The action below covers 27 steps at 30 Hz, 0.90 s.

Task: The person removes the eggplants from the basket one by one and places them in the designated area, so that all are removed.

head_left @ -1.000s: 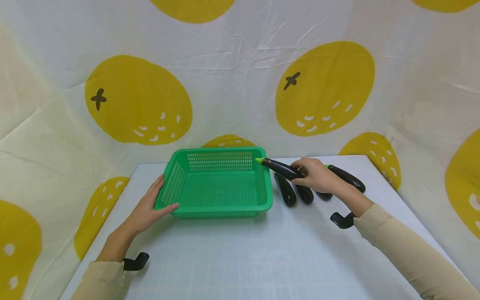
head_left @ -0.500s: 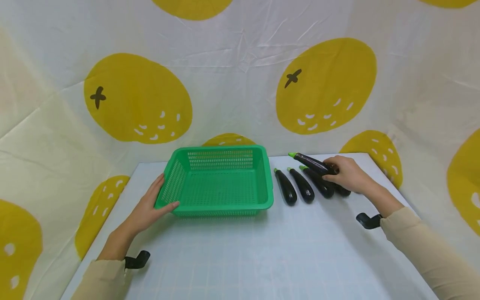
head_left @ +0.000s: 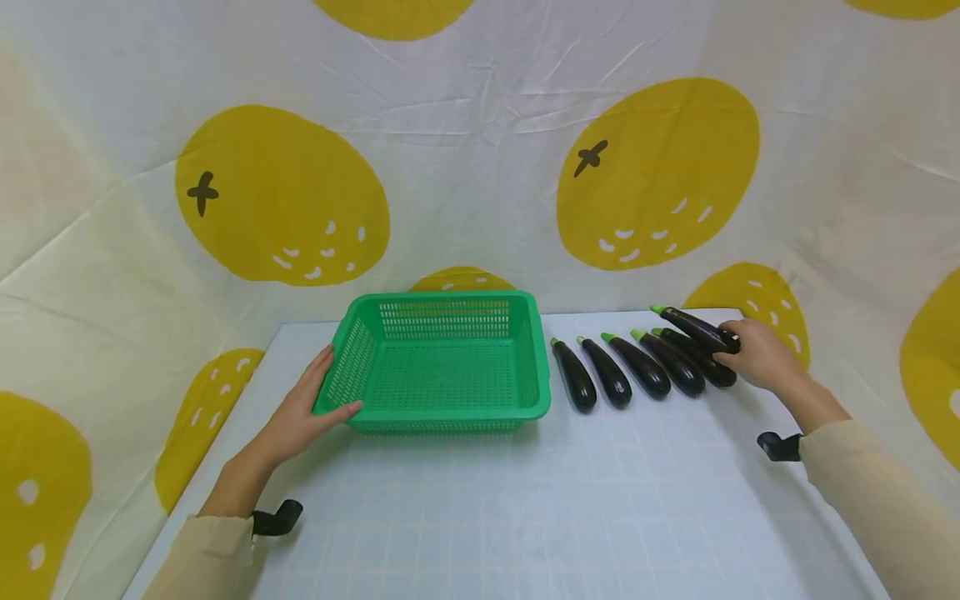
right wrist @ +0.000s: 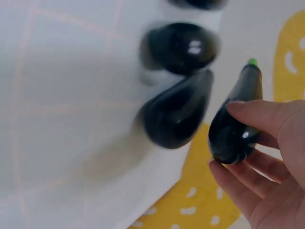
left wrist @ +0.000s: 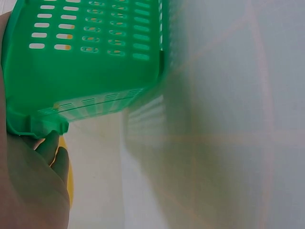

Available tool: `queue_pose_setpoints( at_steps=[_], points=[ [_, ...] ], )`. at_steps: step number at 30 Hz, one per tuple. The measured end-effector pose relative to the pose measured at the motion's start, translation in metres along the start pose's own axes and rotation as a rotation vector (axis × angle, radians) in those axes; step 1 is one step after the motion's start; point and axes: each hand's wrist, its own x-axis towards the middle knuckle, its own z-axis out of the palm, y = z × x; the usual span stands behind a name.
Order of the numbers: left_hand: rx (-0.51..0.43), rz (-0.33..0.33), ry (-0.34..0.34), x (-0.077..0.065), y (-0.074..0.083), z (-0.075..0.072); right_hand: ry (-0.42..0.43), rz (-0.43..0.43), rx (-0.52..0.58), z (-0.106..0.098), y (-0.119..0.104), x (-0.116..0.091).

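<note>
My left hand (head_left: 297,417) holds the front left corner of a green plastic basket (head_left: 450,414). Its thumb lies at the front rim, and the fingers run along the left side. Seen from the left wrist, the fingertips meet the basket's rim (left wrist: 47,125). At the right my right hand (head_left: 761,354) grips an eggplant (head_left: 693,327) by its thick end, green stem pointing left. Thumb and fingers pinch that eggplant (right wrist: 233,129) in the right wrist view. It is raised over the rightmost eggplant (head_left: 693,354) of a row of several on the table.
Beside the basket's right side, the row begins with an eggplant (head_left: 574,377) lying stem-end away from me. The white table (head_left: 480,517) has a faint grid. Behind it hangs a cloth (head_left: 472,200) printed with yellow fruit.
My right hand has carried the eggplant rightward, from near the basket's right rim to the far end of the row, uncovering the eggplants beneath. My left hand stays at the basket.
</note>
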Motion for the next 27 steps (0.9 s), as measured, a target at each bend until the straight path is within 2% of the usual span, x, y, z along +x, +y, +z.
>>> queue_pose_setpoints(
  at_steps=[8,15,21,27],
  points=[
    [0.0,-0.009,-0.007,-0.001,-0.001,0.001,0.006,0.062,-0.034,0.003,0.037,0.0],
    [0.008,-0.007,0.002,0.0,0.001,0.001,-0.005,0.081,-0.04,0.012,0.061,0.0],
    [0.011,-0.004,0.005,-0.001,0.001,0.001,-0.041,0.156,-0.021,0.021,0.072,-0.002],
    [0.018,-0.01,0.002,0.0,-0.001,0.001,-0.027,0.194,-0.013,0.025,0.072,-0.001]
  ],
)
